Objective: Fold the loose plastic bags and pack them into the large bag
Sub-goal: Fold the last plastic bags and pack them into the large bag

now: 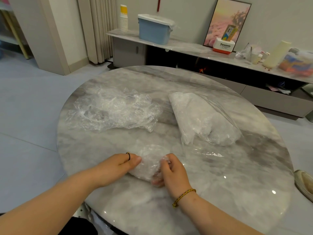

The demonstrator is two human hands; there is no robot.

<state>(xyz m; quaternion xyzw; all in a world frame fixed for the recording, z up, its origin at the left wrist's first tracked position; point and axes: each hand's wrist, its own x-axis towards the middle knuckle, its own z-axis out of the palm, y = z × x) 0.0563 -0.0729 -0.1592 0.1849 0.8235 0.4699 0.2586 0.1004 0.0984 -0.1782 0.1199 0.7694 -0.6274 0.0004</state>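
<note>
A small clear plastic bag (pixel 149 162) lies crumpled on the round marble table (pixel 220 192) near its front edge. My left hand (pixel 118 164) presses on its left side, and my right hand (pixel 171 170) grips its right side with fingers curled into the plastic. A heap of loose clear bags (pixel 111 110) sits at the table's left. The large clear bag (pixel 203 116), stuffed with white folded bags, lies at the right with its open mouth (pixel 208 152) towards me.
A woven dish (pixel 304 184) sits at the table's right edge. Behind the table runs a low cabinet holding a blue lidded bin (pixel 155 29), stacked paper cups (pixel 124 18), a Panasonic box (pixel 224 45) and other clutter.
</note>
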